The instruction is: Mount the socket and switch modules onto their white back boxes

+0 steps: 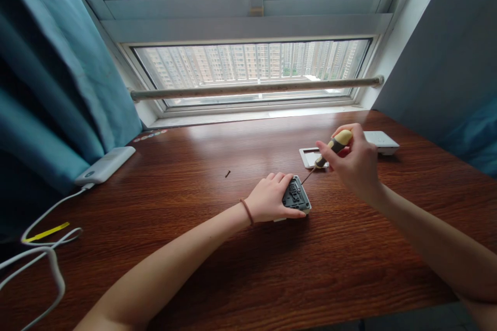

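The brown tabletop (349, 269) lay below the window (248, 57); my left hand (271, 199) gripped a grey device (297, 195), my right hand (359, 160) a screwdriver (333, 145).

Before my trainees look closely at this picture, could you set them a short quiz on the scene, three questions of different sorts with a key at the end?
1. Name the tool held in the right hand.
2. True or false: the small dark screw lies on the wooden table, apart from the white-edged grey device.
3. Fill in the blank: just behind the left hand, the person wears a brown ____.

Key:
1. A yellow-handled screwdriver.
2. True.
3. Band.
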A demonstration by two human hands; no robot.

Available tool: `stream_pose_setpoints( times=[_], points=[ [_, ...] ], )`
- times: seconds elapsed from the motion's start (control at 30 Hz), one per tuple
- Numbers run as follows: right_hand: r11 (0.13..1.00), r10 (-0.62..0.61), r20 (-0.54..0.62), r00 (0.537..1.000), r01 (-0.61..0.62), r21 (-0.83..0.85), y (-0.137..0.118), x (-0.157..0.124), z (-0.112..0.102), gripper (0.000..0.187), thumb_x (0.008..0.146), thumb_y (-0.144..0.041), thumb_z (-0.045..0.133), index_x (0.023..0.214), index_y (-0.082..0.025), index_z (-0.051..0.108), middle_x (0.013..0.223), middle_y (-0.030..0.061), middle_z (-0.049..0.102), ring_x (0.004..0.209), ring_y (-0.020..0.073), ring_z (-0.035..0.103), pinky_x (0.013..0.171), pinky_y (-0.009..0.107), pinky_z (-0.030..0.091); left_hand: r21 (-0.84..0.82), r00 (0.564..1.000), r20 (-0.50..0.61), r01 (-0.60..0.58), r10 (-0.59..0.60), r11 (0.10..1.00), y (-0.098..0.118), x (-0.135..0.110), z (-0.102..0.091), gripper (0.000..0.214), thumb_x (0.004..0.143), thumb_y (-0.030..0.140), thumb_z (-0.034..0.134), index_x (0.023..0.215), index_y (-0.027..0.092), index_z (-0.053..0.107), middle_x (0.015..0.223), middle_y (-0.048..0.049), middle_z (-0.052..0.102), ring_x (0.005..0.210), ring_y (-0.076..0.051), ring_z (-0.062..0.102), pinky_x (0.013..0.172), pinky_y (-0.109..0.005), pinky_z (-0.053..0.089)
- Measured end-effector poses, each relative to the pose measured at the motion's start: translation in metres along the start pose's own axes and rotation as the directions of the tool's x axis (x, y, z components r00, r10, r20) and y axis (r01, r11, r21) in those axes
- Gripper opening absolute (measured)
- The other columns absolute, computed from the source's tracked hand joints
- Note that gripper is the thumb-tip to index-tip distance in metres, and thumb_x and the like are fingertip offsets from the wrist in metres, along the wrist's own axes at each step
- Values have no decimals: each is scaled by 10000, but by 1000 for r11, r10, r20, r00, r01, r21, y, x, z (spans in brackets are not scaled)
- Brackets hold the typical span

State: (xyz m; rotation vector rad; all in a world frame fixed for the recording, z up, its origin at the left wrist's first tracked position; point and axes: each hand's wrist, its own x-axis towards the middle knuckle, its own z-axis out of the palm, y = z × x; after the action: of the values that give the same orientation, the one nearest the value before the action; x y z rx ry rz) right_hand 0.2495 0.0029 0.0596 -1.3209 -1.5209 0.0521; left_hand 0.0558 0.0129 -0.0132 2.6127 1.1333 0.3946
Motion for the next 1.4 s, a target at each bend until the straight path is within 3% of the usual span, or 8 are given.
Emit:
stream_pose_setpoints(
  times=[0.17, 0.33, 0.57, 0.67, 0.77, 0.9, 1.1, 1.4],
  points=[
    [872, 160, 8, 987, -145, 468, -1, 16, -17, 273, 723, -362, 669, 817, -249, 439, 568, -71, 474, 365, 100, 491, 317, 226, 367, -66, 1000, -2, -16, 16, 998, -2, 1, -5, 955, 566, 744, 584, 1282, 135, 417, 1256, -166, 510, 1145, -337, 459, 978, -446, 362],
    [594, 250, 253, 935, -354, 722, 2, 23, -17, 158, 771, -276, 607, 738, -219, 463, 506, -64, 463, 343, 58, 355, 292, 188, 266, -161, 992, -111, 42, -60, 986, -20, 3, -33, 660, 792, 575, 493, 1270, 123, 430, 1294, -165, 496, 1184, -275, 471, 990, -404, 376],
    [216, 259, 727, 635, -772, 598, 8, 7, 8, 294, 754, -245, 565, 529, -174, 390, 441, -72, 356, 339, 22, 217, 311, 172, 164, -37, 827, -389, 427, -407, 903, -97, -29, -40, 248, 747, 334, 601, 922, 162, 565, 912, -63, 605, 874, -208, 581, 799, -328, 465],
    [317, 221, 742, 633, -766, 560, 12, -1, 17, 293, 761, -257, 556, 537, -179, 385, 432, -74, 344, 346, 31, 234, 331, 184, 171, -38, 750, -430, 541, -503, 840, -129, -48, -29, 266, 732, 324, 600, 916, 139, 547, 911, -81, 584, 826, -207, 574, 765, -331, 463],
    [628, 195, 739, 645, -661, 411, 16, -6, 20, 193, 725, -260, 600, 652, -189, 436, 480, -64, 426, 398, 69, 387, 395, 204, 290, -43, 707, -438, 600, -555, 799, -147, -54, -22, 212, 714, 321, 599, 835, 153, 555, 865, -70, 579, 795, -207, 567, 745, -326, 454],
    [992, 0, 753, 658, -97, 85, 16, -9, 17, 205, 703, -352, 642, 751, -197, 518, 650, -10, 547, 605, 162, 546, 563, 286, 409, -54, 723, -412, 588, -554, 807, -150, -52, -19, 109, 708, 287, 579, 689, 182, 556, 762, -47, 581, 785, -213, 549, 755, -320, 432],
    [979, -125, 899, 419, 198, 44, 22, -19, 23, 1008, 473, -426, 798, 1361, -253, 350, 1292, 92, 489, 1073, 288, 530, 858, 357, 430, -155, 729, -425, 526, -537, 836, -146, -54, -17, 83, 721, 244, 546, 662, 187, 554, 734, -49, 573, 756, -212, 527, 760, -330, 410],
    [980, -154, 905, 396, 177, 89, 30, -16, 26, 990, 492, -416, 790, 1363, -224, 361, 1319, 94, 491, 1143, 283, 497, 922, 350, 403, -517, 741, -417, 282, -526, 808, -99, -47, -14, 265, 786, 411, 524, 834, 154, 570, 701, -11, 581, 591, -118, 520, 575, -237, 427]
  ],
)
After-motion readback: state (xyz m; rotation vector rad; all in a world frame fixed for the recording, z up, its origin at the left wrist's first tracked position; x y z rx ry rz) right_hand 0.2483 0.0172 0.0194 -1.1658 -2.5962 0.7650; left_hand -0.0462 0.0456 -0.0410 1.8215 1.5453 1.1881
